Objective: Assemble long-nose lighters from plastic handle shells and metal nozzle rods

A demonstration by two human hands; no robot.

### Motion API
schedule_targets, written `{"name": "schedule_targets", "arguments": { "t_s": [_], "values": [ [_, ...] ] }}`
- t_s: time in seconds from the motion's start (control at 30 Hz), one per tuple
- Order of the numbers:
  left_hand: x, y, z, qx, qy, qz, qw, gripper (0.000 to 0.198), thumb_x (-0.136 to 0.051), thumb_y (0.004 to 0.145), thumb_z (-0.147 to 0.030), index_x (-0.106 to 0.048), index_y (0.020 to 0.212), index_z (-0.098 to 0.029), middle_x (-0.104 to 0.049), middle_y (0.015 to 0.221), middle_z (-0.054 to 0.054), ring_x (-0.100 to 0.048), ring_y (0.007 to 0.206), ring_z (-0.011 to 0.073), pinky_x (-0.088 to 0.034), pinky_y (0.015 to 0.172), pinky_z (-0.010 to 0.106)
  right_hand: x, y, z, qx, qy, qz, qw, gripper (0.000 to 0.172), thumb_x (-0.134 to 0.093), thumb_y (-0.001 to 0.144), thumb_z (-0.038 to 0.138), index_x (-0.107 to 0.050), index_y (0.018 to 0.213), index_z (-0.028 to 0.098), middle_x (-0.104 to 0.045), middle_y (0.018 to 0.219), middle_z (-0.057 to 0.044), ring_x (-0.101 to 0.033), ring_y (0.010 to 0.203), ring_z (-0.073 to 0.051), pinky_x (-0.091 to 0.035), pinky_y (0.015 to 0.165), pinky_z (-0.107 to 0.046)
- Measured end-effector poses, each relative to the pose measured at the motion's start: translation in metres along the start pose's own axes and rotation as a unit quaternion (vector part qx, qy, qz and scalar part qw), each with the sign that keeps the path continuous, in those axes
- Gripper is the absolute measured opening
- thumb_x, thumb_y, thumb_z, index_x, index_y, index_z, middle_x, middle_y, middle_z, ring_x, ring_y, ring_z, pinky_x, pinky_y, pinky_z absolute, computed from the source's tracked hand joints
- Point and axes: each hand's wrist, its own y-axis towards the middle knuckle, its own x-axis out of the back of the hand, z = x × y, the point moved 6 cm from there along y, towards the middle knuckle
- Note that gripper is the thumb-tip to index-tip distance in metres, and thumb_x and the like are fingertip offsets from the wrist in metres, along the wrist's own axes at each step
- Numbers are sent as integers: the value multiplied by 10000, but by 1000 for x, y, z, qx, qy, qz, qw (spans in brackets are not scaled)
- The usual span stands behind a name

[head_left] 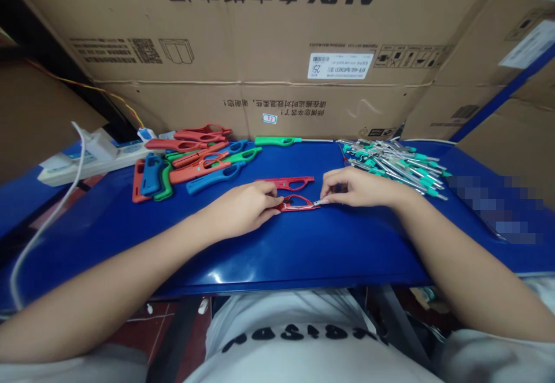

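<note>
My left hand [247, 205] is closed on the handle end of a red plastic lighter shell [299, 202] lying on the blue table [303, 250]. My right hand [359, 189] pinches a thin metal rod [323, 202] at the shell's right tip. A second red shell half [288, 183] lies just behind them, untouched.
A heap of red, blue and green shells [191, 160] lies at the back left, an assembled green lighter [281, 140] behind the middle, and a pile of metal rods with teal ends [394, 160] at the back right. A white power strip [91, 157] sits far left. Cardboard boxes [277, 41] wall the back.
</note>
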Motion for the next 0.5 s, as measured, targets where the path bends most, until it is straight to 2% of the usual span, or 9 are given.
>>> {"name": "schedule_targets", "arguments": {
  "t_s": [0.3, 0.5],
  "values": [
    [2, -1, -3, -2, 4, 0, 1000, 291, -553, 996, -264, -721, 1226, -200, -667, 1078, 87, -673, 997, 234, -550, 905, 352, -2, 1, 3, 9, -11, -2, 1000, 233, -641, 916, 364, -748, 885, 160, -720, 923, -77, -654, 839, -187, -492, 760, -304],
    [1, -1, -3, 1, 13, 0, 1000, 280, -553, 996, -265, -725, 1205, -196, -658, 1064, 80, -669, 980, 229, -552, 890, 347, -5, 2, 8, 21, -84, 1, 996, 158, -613, 927, 244, -748, 880, 174, -725, 916, -65, -653, 830, -185, -472, 757, -298]
  ]
}}
